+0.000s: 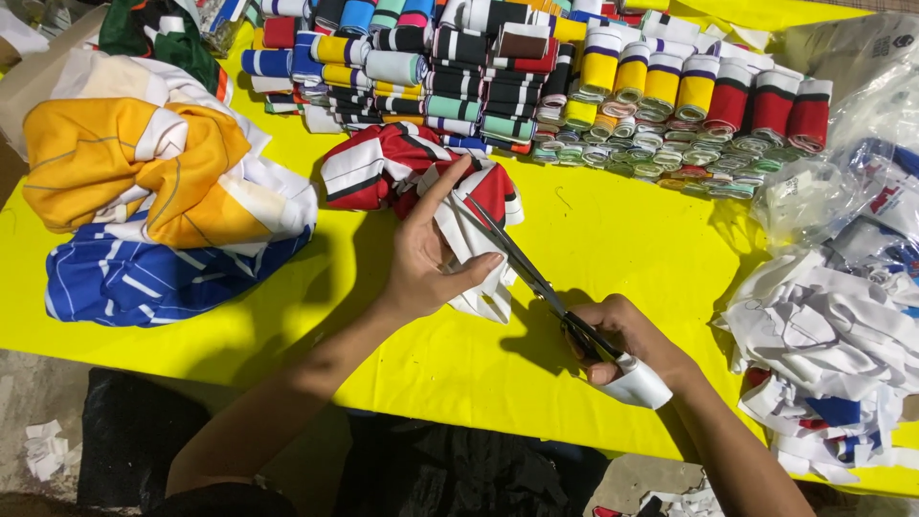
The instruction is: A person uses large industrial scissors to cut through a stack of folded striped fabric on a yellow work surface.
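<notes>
We're looking down on a bright yellow table (593,239), and both hands are busy at its middle. Our left hand (426,263) grips a bunched piece of red, white and black striped fabric (402,168), with the thumb and fingers (445,187) pinching its white edge and one finger pointing up along the cloth. The fabric lies on the table just ahead of us, its white end lifted into the left hand.

Our right hand (627,340) holds a pair of dark metal scissors (536,278), fingers curled through the handles, and the blades run up and left to meet the white edge held in the left hand. The blades look nearly closed, their tip right at the cloth. A white wrap or strip (639,383) sits at the handle end under the right hand; we cannot tell exactly what it is.

To the left rests a heap of orange, white and blue striped cloth (158,211). Along the far side stand rows of folded striped knit bands in many colours (536,77). On the right lie a pile of white fabric offcuts (833,335) and some clear plastic bags (852,144).
</notes>
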